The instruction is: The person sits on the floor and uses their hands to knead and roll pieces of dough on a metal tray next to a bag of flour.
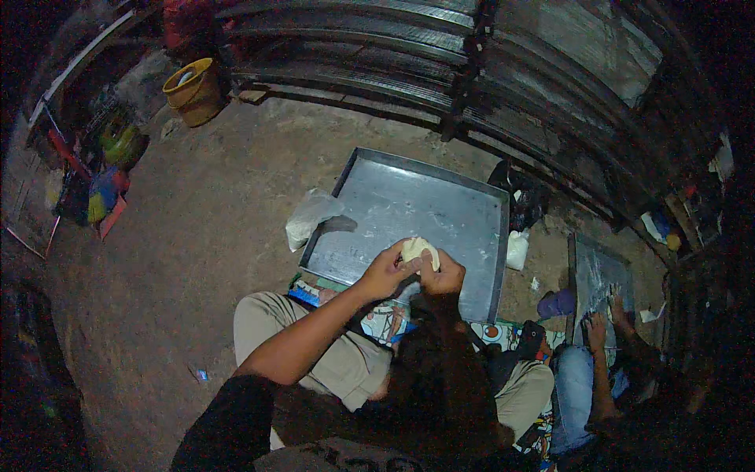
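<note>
Between my two hands is a pale, flattened piece of dough (418,250), held up over the near part of a large metal tray (425,197). My left hand (384,273) has its fingers closed around the dough's left side. From the right, my right hand (444,275) pinches the other edge, its fingers partly hidden. White smears like flour mark the tray's floor. Against the tray's left rim leans a clear plastic bag (305,223) with something white in it. Beyond the right rim sits a white packet (517,250).
At right, another person's hands (599,326) work over a second metal tray (599,275). A purple object (556,304) lies between the trays. A yellow bucket (193,93) stands far left, near dark slatted racks (354,55). A colourful patterned mat (385,324) is under me.
</note>
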Action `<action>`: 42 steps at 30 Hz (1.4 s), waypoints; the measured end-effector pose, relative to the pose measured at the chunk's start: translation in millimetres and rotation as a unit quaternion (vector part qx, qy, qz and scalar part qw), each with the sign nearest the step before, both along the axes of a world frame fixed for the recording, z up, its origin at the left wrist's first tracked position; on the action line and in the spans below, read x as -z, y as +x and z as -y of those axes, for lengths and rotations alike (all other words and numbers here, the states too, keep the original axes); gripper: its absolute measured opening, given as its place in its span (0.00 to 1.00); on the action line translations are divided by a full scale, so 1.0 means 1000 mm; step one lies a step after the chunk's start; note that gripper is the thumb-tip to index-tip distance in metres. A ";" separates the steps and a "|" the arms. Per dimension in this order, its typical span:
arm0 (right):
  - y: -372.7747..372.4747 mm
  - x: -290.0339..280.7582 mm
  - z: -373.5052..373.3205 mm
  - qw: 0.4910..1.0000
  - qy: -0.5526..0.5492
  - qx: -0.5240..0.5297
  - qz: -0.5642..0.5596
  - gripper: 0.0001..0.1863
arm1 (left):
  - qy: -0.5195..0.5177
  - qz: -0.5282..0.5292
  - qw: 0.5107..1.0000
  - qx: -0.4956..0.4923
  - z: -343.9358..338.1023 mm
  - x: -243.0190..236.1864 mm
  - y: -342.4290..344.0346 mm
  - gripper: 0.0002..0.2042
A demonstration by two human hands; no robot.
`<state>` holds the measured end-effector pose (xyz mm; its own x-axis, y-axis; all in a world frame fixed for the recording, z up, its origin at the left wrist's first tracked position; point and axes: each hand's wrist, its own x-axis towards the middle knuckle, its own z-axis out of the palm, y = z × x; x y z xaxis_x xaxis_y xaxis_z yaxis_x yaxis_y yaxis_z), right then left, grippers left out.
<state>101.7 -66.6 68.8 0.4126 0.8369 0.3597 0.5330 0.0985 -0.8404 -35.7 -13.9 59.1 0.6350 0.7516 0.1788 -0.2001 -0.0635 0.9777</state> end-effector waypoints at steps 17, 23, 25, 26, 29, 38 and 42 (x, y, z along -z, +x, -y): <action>-0.021 -0.006 -0.003 0.994 0.002 -0.107 0.011 0.22 | -0.283 0.064 0.956 -0.039 -0.011 -0.007 -0.005 0.19; -0.005 0.013 -0.006 0.989 -0.088 -0.091 0.075 0.21 | -0.270 0.175 0.944 0.076 -0.014 0.002 0.000 0.31; -0.005 0.009 -0.006 0.992 -0.060 -0.093 0.060 0.16 | -0.271 0.203 0.937 0.091 -0.011 0.000 0.003 0.31; -0.003 0.013 -0.007 0.993 -0.037 -0.089 0.073 0.17 | -0.271 0.216 0.933 0.099 -0.010 0.000 0.004 0.31; -0.005 0.012 -0.002 0.993 0.012 -0.083 0.083 0.21 | -0.254 0.188 0.937 0.152 -0.015 0.000 0.000 0.32; 0.012 0.054 -0.008 0.975 -0.019 -0.205 -0.085 0.19 | -0.229 0.108 0.953 0.164 -0.005 -0.022 -0.014 0.28; 0.010 0.066 -0.012 0.920 -0.084 -0.223 -0.310 0.17 | -0.213 0.078 0.966 0.127 -0.016 0.013 -0.004 0.24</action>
